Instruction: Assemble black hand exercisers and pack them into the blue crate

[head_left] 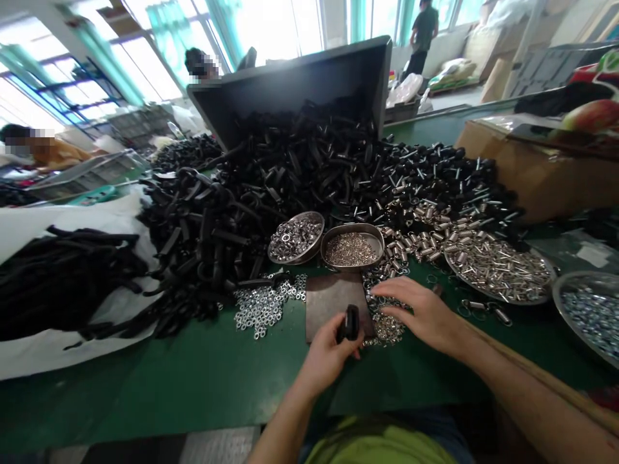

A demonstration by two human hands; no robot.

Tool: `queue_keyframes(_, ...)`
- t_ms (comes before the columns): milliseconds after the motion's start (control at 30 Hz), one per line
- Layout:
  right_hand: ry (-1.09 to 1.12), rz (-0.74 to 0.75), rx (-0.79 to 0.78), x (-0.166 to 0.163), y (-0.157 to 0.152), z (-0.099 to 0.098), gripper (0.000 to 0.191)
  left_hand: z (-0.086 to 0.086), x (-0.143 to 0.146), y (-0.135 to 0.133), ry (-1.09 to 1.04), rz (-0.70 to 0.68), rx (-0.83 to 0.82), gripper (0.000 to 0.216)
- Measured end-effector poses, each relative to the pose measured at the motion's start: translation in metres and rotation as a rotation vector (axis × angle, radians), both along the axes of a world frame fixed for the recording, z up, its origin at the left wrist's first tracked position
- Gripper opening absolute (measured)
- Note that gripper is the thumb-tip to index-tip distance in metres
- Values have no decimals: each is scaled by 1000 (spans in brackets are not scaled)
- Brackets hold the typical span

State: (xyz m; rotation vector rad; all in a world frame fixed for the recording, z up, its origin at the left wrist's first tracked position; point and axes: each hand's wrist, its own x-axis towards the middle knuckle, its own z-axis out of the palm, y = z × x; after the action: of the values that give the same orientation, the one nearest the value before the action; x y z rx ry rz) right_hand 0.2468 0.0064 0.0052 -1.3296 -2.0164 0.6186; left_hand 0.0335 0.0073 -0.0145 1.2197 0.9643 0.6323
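My left hand (327, 355) is closed around a small black plastic part (349, 323), held upright at the near edge of a dark metal plate (329, 298) on the green table. My right hand (422, 314) lies palm down with fingers spread over a loose pile of small silver rings (387, 327) just right of the plate; whether it pinches one is hidden. Behind the plate stand two round metal bowls, one with silver nuts (296, 237) and one with tiny brass pieces (351, 248).
A big heap of black plastic parts (290, 174) spills from a tipped grey bin (309, 80). Silver washers (264, 308) lie left of the plate. Trays of metal springs (498, 267) and bluish nuts (587, 316) sit right. Cardboard box (536, 171) far right. Other people work behind.
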Motion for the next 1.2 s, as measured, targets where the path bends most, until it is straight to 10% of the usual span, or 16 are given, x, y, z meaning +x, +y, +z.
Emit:
queue_keyframes(300, -434, -126, 162, 31, 21, -64, 27, -24, -64, -10, 293, 443, 126, 29)
queue_keyframes(733, -211, -276, 220, 8, -64, -87, 26, -38, -63, -3, 659, 299, 492, 16)
queue_keyframes(933, -301, -340, 249, 47, -52, -108, 33, -48, -105, 23, 1203, 315, 560, 28)
queue_keyframes(1200, -316, -412, 210, 53, -30, -81, 24, -57, -133, 22, 1224, 356, 639, 42)
